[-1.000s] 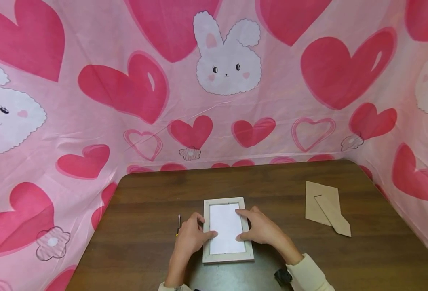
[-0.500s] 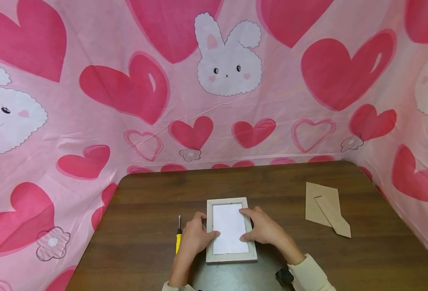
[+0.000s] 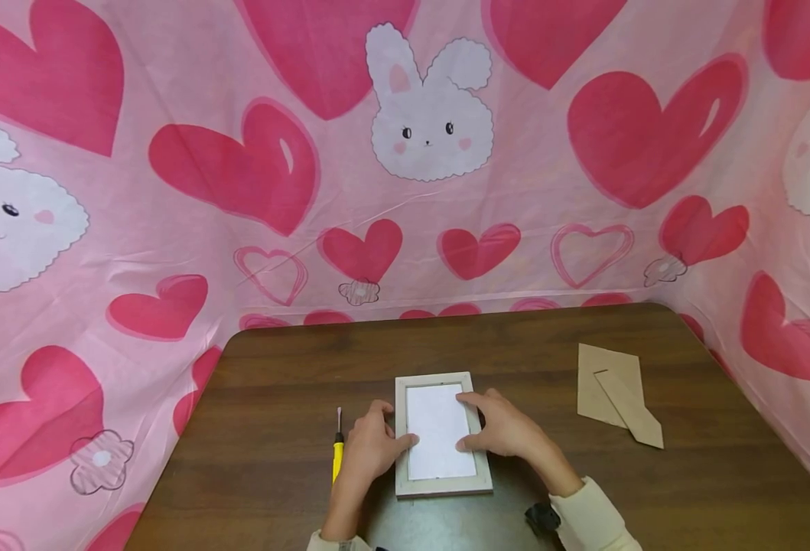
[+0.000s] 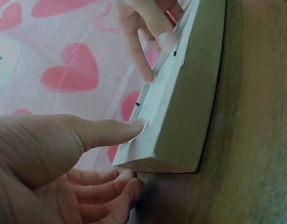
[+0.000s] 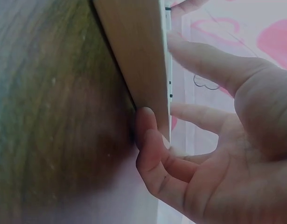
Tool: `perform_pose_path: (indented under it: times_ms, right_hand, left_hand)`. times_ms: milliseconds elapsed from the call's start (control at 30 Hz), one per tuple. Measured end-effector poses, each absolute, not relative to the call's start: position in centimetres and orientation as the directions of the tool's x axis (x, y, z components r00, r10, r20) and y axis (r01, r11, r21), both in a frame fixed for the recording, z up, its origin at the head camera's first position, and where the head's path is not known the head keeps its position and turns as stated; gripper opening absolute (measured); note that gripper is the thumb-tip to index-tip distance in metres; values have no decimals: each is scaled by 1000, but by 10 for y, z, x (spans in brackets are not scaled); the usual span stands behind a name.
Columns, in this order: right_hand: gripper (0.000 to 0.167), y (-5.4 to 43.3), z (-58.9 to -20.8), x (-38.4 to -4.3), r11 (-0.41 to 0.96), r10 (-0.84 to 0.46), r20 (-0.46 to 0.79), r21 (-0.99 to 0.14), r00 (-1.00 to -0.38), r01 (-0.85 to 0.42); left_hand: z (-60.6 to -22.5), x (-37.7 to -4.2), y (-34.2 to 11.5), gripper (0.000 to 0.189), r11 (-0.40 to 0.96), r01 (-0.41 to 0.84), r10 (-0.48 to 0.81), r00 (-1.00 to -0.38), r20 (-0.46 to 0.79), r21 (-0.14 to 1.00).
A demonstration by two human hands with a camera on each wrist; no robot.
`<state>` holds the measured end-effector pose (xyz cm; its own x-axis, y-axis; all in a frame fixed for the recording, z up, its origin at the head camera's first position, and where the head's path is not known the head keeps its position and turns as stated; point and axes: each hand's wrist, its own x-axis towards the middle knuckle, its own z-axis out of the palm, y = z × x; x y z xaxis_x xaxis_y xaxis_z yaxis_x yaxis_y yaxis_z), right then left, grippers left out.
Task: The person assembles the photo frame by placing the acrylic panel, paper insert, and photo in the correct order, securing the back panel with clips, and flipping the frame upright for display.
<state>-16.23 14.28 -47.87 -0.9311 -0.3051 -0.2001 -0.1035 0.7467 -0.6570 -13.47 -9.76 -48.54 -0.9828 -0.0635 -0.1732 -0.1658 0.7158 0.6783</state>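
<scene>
A whitish picture frame (image 3: 444, 487) lies back side up on the table, with a white sheet (image 3: 439, 432) filling its opening. My left hand (image 3: 372, 442) grips the frame's left side, thumb over the inner edge and fingers curled beside the outer wall, as the left wrist view shows. On the opposite side my right hand (image 3: 511, 427) holds the frame, its thumb and index finger spread on the sheet's edge. In the right wrist view the other fingers (image 5: 155, 154) bend against the frame's outer wall. Small dark tabs (image 4: 137, 104) stick out along the inner edge.
A screwdriver (image 3: 338, 453) with a yellow handle lies left of my left hand, partly covered by it. At the right, a brown backing board (image 3: 590, 398) carries an angled stand leg (image 3: 633, 409). A pink heart-patterned cloth (image 3: 418, 199) hangs around the brown wooden table (image 3: 274, 383).
Both hands have shifted the picture frame a little to the right across the table. More of the screwdriver's yellow handle shows now.
</scene>
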Motion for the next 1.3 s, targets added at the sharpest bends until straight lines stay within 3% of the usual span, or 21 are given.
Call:
perform_pose_path:
  times_ms: [300, 567, 1000, 1300]
  right_hand:
    - [80, 148, -473, -165, 758, -282, -182, -644, -942, -103]
    - [92, 159, -469, -164, 765, -233, -184, -642, -955, -62]
    - [96, 210, -464, -169, 787, -172, -168, -615, -971, -33]
    - [89, 247, -459, -166, 771, -149, -128, -636, -980, -34]
  left_hand:
    - [-471, -140, -95, 51, 749, -151, -98, -988, -117, 646]
    - [-456, -151, -83, 39, 787, -69, -68, -997, -25, 613]
    - [-433, -171, -52, 31, 743, 179, 196, -980, 46, 645]
    - [-426, -182, -18, 43, 621, 221, 325, -946, 9, 752]
